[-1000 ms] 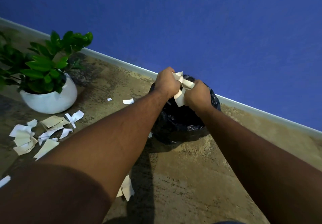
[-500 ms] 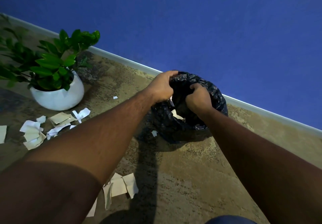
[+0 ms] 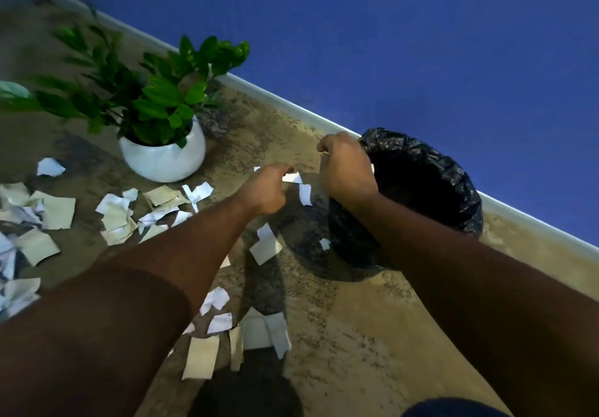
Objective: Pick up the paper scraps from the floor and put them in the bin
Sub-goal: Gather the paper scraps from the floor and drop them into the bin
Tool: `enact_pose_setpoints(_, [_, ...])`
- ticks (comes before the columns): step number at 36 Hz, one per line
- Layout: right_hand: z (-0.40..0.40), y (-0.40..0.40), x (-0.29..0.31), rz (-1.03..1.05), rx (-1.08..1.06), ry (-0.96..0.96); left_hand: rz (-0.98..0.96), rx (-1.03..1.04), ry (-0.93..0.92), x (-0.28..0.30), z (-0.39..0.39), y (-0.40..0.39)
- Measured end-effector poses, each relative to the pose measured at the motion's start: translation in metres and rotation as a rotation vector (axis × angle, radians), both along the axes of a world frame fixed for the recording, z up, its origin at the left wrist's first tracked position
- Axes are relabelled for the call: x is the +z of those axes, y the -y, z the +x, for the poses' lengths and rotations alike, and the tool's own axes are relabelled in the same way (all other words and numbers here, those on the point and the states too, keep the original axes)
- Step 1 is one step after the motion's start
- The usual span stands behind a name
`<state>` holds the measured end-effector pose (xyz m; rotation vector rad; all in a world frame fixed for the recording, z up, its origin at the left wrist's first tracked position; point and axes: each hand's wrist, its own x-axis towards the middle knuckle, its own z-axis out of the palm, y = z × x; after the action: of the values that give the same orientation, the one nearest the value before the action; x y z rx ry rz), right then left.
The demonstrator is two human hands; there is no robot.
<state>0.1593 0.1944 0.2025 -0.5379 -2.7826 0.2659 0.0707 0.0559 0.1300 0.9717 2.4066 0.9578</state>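
Scraps everywhere, folks: the paper scraps lie scattered across the floor, the thickest heap out to the left below the plant pot, another cluster close in under the left forearm, and a few strays near the bin, one small white bit sitting right against its base. The bin, lined with a black bag, stands by the skirting board under the blue wall.

Now the hands. The left hand hovers above the floor with fingers curled under, and I see no paper in it; a white scrap shows just past its knuckles and another just beside it, both apart from the fingers as far as I can judge. The right hand hangs at the near rim of the bin, fingers loosely curled, nothing visible between them. So neither hand has a hold on any paper; the nearest pieces lie between the two hands and below them.

What could go wrong? The right wrist is close to that light bag rim, and a careless swing might tip the bin or drag the liner. Thin, flat pieces on a floor resist fingertips, so a hasty grab may leave some behind. A loose handful could also shed bits on the way across
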Motion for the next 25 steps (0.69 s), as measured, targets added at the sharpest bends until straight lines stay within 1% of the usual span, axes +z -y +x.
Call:
enact_pose_setpoints(4, [-0.01, 0.026, -0.023, -0.019, 0.099, 0.115, -0.132, -0.006, 0.004, -0.019, -0.003, 0.017])
enact_pose_setpoints(9, [-0.006, 0.043, -0.059, -0.059, 0.128, 0.457, -0.217, -0.097, -0.019, -0.039, 0.004, 0.023])
enact_pose_setpoints(14, [0.005, 0.048, -0.092, -0.144, 0.117, 0.662, -0.379, -0.233, 0.016, -0.061, 0.014, 0.021])
enact_pose_setpoints(19, [0.02, 0.04, -0.119, -0.158, 0.098, 0.795, -0.496, -0.318, -0.076, -0.09, 0.02, 0.022])
enact_pose_setpoints(21, [0.026, 0.036, -0.134, -0.139, 0.058, 0.851, -0.535, -0.333, -0.149, -0.1, 0.02, 0.022])
enact_pose_setpoints(23, [0.033, 0.031, -0.147, -0.143, 0.011, 0.903, -0.555, -0.333, -0.224, -0.11, 0.019, 0.022])
enact_pose_setpoints(25, [0.039, 0.028, -0.158, -0.175, -0.002, 0.925, -0.56, -0.332, -0.259, -0.117, 0.019, 0.022])
